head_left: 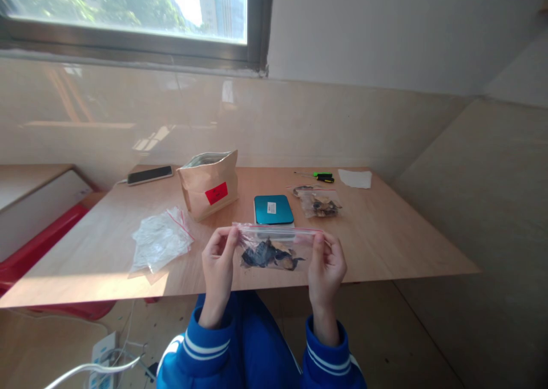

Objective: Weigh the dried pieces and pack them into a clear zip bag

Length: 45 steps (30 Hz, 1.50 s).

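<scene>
Between my two hands hangs a clear zip bag [274, 255] with a red-lined top edge, holding dark and tan dried pieces that look like dried mushroom or fungus. My left hand [219, 263] pinches its upper left corner, thumb on the near side. At the upper right corner, my right hand [326, 263] grips it the same way. Just beyond the bag, a blue-topped digital scale [282, 206] with a white label lies on the table, its front partly covered by the bag. Whether the zip is fully closed cannot be made out.
A brown paper pouch [209, 189] with a red label stands open-topped behind left. Flat clear bags [160, 240] are stacked at left; filled bags [320, 202] lie right. Farther back are a phone [149, 175], screwdrivers [323, 176] and white paper [355, 178]. The table [385, 240] ends near my lap.
</scene>
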### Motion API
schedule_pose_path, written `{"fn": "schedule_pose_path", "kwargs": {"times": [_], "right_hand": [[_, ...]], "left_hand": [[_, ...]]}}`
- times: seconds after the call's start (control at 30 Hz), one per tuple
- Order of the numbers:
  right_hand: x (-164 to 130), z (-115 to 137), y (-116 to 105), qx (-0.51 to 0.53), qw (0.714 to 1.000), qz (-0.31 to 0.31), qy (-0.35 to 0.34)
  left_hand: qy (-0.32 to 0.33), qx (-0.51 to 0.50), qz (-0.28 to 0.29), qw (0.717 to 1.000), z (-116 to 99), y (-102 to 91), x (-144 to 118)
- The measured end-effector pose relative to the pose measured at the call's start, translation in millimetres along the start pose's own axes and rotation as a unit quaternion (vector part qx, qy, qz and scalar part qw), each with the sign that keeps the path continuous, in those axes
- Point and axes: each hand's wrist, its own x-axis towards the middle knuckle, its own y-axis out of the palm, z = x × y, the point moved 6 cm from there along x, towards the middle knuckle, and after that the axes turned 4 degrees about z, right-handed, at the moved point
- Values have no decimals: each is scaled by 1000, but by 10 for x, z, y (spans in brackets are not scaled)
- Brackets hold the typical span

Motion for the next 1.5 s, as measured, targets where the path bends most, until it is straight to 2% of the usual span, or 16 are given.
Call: {"fn": "schedule_pose_path", "kwargs": {"times": [0.27,0.43,0.67,0.87,1.0,1.13,1.27,1.43,1.5], "right_hand": [[10,50,-24,-2,999,10,-36],[13,30,4,-9,999,41,-11],[69,15,12,-22,1000,16,0],[155,102,56,-20,999,17,-25],[164,157,72,-11,999,-3,-41],[148,197,95,8,998,-17,-52],[128,171,122,12,1000,0,-25],[86,52,98,31,998,46,39],[72,14,96,44,994,83,63]], "left_hand": [[18,31,5,999,-60,30,20],[36,28,-7,999,-104,22,38],[33,32,13,999,-74,-12,105],[28,31,27,999,-123,-24,169],[39,36,37,998,-178,-17,165],[56,34,17,998,-217,23,115],[55,-13,-10,998,-207,91,27],[-4,-73,57,996,-73,174,-89],[-7,-64,62,996,-37,143,-105]]}}
